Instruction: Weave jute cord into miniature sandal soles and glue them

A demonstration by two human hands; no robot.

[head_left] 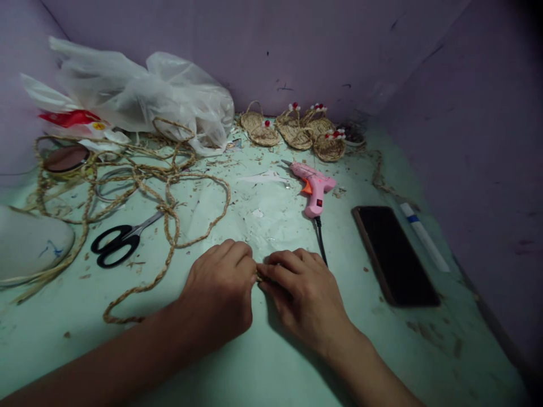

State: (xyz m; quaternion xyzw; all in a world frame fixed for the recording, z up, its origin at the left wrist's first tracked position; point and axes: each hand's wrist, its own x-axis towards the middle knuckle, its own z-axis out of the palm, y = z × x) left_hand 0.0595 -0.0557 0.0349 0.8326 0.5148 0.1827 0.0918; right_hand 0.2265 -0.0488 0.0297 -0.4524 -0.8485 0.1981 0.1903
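Observation:
Both hands are together over the table, low in the middle of the head view. My left hand (223, 285) is closed, its thumb side turned toward the other hand. My right hand (303, 291) pinches with thumb and fingertips. Between them shows a short bit of braided straw rope (259, 276); the rest of the piece is hidden by the fingers. A long braided rope (169, 226) lies in loose loops to the left, and one strand passes out of sight behind my left forearm. Black-handled scissors (123, 243) rest by it, blade tips under the rope.
A pink glue gun (314, 186) lies ahead, its cord running toward my right hand. Phone (396, 254) and white marker (424, 237) are on the right. Small woven slippers with beads (297, 130) and plastic bags (169, 102) stand along the wall. Straw scraps are scattered about.

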